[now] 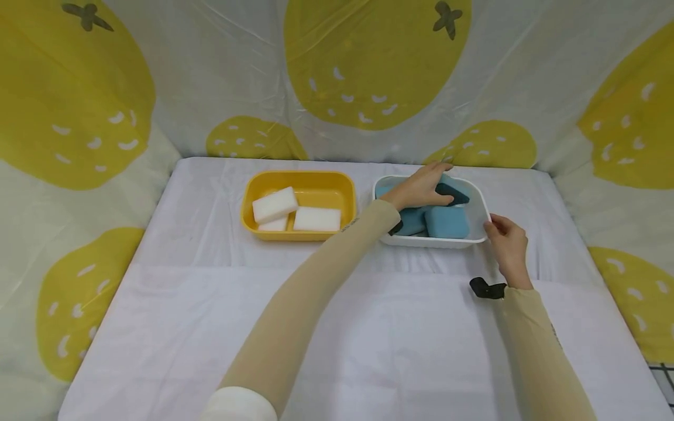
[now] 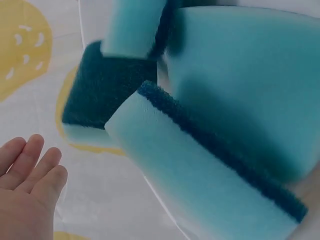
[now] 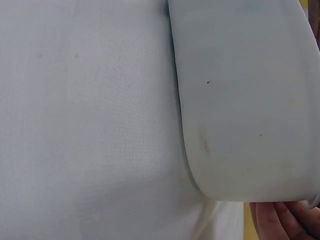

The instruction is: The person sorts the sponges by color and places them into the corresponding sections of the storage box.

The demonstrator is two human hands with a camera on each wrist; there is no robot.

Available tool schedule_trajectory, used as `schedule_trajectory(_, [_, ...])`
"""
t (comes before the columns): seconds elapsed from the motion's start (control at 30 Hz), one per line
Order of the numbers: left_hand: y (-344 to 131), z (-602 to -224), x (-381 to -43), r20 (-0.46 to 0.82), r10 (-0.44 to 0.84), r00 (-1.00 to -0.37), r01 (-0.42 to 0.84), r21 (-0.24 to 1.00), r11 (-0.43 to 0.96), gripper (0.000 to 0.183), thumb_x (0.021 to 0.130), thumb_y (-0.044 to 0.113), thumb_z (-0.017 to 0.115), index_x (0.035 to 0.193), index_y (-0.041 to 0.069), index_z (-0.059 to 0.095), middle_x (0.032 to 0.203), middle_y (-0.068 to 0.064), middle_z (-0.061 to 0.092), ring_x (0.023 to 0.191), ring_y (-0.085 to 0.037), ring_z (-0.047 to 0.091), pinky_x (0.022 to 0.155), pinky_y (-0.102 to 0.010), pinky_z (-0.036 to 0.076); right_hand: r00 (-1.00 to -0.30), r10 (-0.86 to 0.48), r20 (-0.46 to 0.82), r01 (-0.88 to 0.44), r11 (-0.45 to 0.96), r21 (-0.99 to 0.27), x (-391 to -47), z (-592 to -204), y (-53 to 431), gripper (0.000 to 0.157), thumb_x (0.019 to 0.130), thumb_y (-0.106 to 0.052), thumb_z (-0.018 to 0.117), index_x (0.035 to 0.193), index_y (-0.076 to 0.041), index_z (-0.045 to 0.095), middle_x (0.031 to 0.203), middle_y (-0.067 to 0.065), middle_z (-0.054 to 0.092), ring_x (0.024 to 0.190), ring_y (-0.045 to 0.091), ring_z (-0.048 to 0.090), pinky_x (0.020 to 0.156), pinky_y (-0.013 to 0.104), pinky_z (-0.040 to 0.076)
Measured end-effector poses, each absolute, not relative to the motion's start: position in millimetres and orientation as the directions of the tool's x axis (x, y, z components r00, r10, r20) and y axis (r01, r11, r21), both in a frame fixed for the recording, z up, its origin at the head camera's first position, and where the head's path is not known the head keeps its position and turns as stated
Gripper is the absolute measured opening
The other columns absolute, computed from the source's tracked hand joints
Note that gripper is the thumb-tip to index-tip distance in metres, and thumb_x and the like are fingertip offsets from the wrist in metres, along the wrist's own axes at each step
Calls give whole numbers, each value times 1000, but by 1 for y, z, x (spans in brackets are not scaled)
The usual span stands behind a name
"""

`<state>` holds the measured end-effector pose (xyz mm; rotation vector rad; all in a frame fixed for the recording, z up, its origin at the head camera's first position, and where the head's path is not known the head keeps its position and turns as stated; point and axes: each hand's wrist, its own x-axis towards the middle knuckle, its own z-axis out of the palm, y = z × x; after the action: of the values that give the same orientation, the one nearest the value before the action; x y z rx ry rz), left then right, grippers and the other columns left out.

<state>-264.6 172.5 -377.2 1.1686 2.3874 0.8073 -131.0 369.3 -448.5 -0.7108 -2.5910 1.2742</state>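
Several blue sponges (image 1: 446,223) with dark scouring sides lie in a white basin (image 1: 476,206) on the right half of the table. My left hand (image 1: 421,188) reaches over the basin from the left, thumb and fingers spread above the sponges. In the left wrist view its fingers (image 2: 31,162) are extended and hold nothing, apart from a tilted sponge (image 2: 200,160) nearby. At the basin's right end, my right hand (image 1: 506,245) grips the rim between thumb and fingers. The right wrist view shows the basin's outer wall (image 3: 245,110), with the fingertips (image 3: 272,220) at its edge.
Left of the white basin stands a yellow tray (image 1: 351,202) holding several white sponge blocks (image 1: 317,218), one leaning on another. A white cloth (image 1: 400,333) covers the table. Behind it hangs a curtain (image 1: 253,64) with yellow fruit prints.
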Motion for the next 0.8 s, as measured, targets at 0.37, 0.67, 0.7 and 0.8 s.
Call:
schedule_trajectory(0.37, [139,-378,-270,-46,770,-636,595,607,527,69,97,38,54,152,12,23,156,-5,19,142,-13,15,112,-21,15,-874,482,-63,341,516,-786,-136,-450,371,46,101,-23,43,138,3,47,127,22,54,94,12,51,72,11,40])
schedule_trajectory(0.67, [81,-374,-268,25,697,-716,553,629,546,70,98,38,53,152,10,20,156,-6,20,141,-15,19,113,-23,15,-865,498,-59,352,517,-780,-138,-448,371,47,101,-26,43,139,0,48,126,20,54,94,14,50,73,13,40])
schedule_trajectory(0.7, [73,-374,-267,34,687,-725,550,630,549,70,98,39,52,152,9,19,156,-7,20,141,-16,18,113,-24,13,-862,505,-54,351,515,-782,-138,-449,372,47,101,-27,43,139,0,48,127,20,54,96,15,51,73,13,40])
schedule_trajectory(0.8, [51,-374,-265,62,652,-756,547,608,576,70,99,40,50,152,6,18,156,-9,20,142,-21,16,115,-28,5,-852,521,-48,356,511,-783,-141,-453,376,49,101,-32,43,141,-4,47,131,17,52,103,17,50,74,10,41])
